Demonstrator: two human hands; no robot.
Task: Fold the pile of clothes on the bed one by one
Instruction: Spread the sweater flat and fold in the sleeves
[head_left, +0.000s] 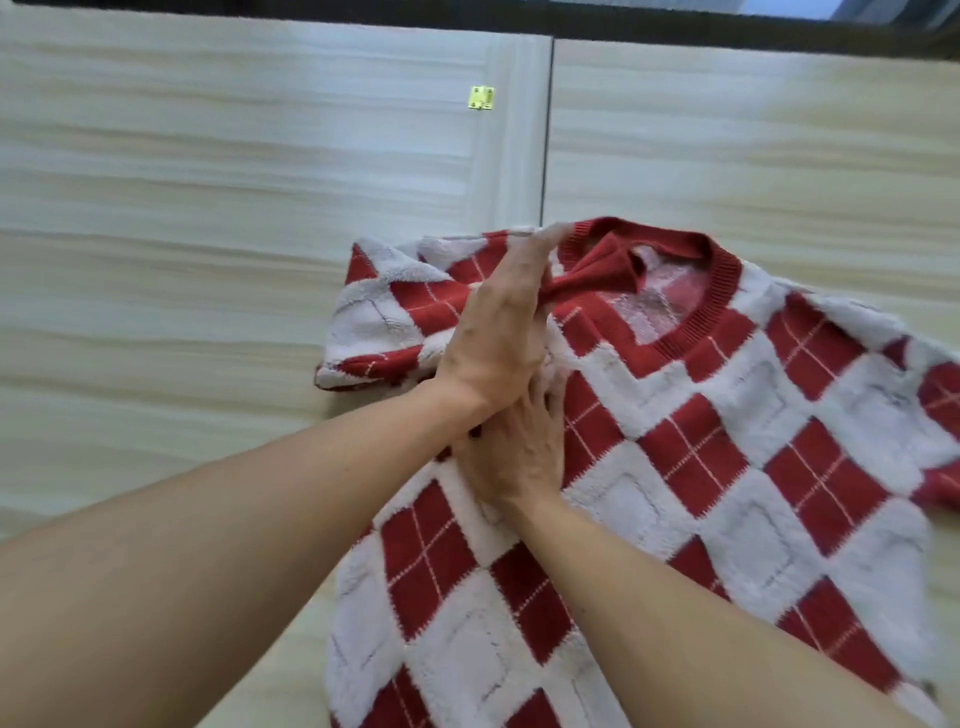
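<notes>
Looks barely begun, with the red-and-white sweater (701, 467) spread front-up, mostly unfolded, on the pale wood-grain surface (208, 260), left hand (493, 338) laying straight fingers (540, 249) beside the collar (691, 322), right hand (511, 457) flat just below, nothing folded in view.

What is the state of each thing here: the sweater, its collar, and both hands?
sweater: spread out, front up, one sleeve bunched by the shoulder.
collar: open, creased on the left hand's side.
left hand: fingers straight, pressing beside the collar.
right hand: flat on the sweater, partly under the left wrist.
</notes>
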